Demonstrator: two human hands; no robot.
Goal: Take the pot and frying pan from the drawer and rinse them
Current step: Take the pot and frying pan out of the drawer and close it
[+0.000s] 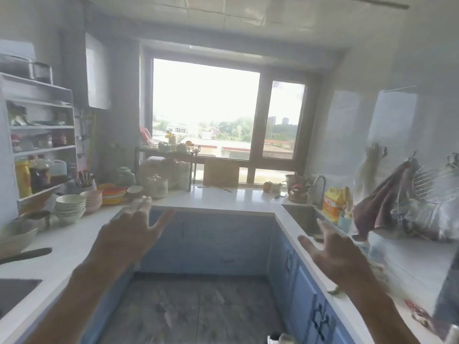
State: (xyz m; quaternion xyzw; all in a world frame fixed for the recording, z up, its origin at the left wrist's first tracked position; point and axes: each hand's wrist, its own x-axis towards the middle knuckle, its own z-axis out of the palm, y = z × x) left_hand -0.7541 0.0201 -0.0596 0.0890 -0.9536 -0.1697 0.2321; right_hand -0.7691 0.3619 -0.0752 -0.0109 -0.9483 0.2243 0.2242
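Reaching forward over the grey tiled floor (198, 309), both bare and empty: left hand (129, 234) at nine o'clock, fingers spread wide, palm down; right hand (332, 254) at three o'clock, equally splayed, gripping nothing. Raised level with the white stone countertop (223, 197) wrapping the U-shaped kitchen, touching neither it nor the blue cabinet fronts (211, 242) below.

Pot and frying pan nowhere in view; presumably shut away behind those blue fronts, drawers still closed. Rinsing spot waiting at two o'clock: stainless steel sink (301, 216) sunk in the right-hand counter, curved metal tap (320, 184) behind it, yellow detergent bottle (332, 203) just beside.

Best approach, by the look of it: dropping the gaze and the hands to the dark drawer handles (319, 319) at five o'clock, pulling square and slow, lifting cookware by its handles rather than dragging.

Stacked white ceramic bowls (70, 207) at ten o'clock, near the pink plates (93, 197); bright window (206, 108) at twelve.

Whole frame smeared by motion and glare. Impossible to tell drawer from door on the cabinets. Long black handle (27, 254) at nine o'clock cut off by the edge, its owner unseen. Shelf contents at far left too hazy to name.
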